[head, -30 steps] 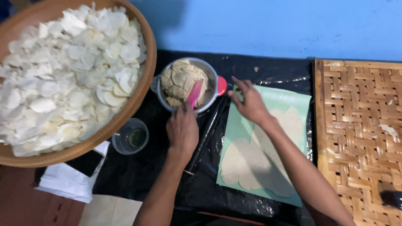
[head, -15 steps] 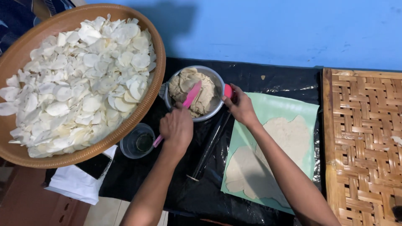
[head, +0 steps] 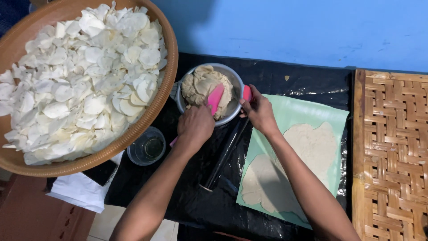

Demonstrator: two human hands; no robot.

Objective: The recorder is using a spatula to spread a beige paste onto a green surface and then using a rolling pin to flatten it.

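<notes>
Pink spatula (head: 216, 98) gripped in left hand (head: 195, 127), blade pressed into dough (head: 200, 85). Metal bowl (head: 232, 115) rim clasped by right hand (head: 258, 111). Rolled dough sheet (head: 307, 147) laid on green mat (head: 294, 111), right of bowl.

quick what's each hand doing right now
Left hand: closed on the pink spatula, blade in the dough.
Right hand: gripping the metal bowl rim.
</notes>
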